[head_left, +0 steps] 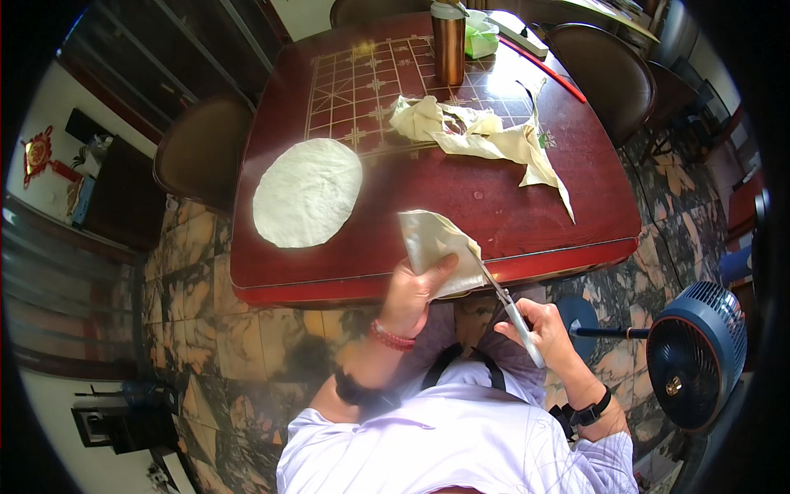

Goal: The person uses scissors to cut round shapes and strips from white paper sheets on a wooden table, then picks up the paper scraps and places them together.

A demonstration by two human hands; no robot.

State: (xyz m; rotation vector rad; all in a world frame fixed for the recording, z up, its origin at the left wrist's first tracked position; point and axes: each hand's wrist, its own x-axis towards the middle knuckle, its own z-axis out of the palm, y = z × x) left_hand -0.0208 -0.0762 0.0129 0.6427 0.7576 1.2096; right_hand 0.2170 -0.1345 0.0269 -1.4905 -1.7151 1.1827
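My left hand [415, 290] grips a folded piece of cream cloth [432, 238], its thumb pressed on top, just over the near edge of the table. In my right hand [538, 327] is a pair of scissors [513, 312] with grey handles. Their blades lie at the right edge of the folded cloth, close to its curved side. A round piece of cream cloth [307, 192] lies flat on the table's left part. Irregular cloth scraps [481, 131] lie crumpled beyond my hands, towards the right.
The dark red table [382, 241] bears a copper-coloured bottle [449, 49], a green and white plastic bag [480, 37], a power strip [518, 34] and a red stick [543, 68] at its far side. Chairs [203, 154] stand around it. A fan [697, 355] stands at my right.
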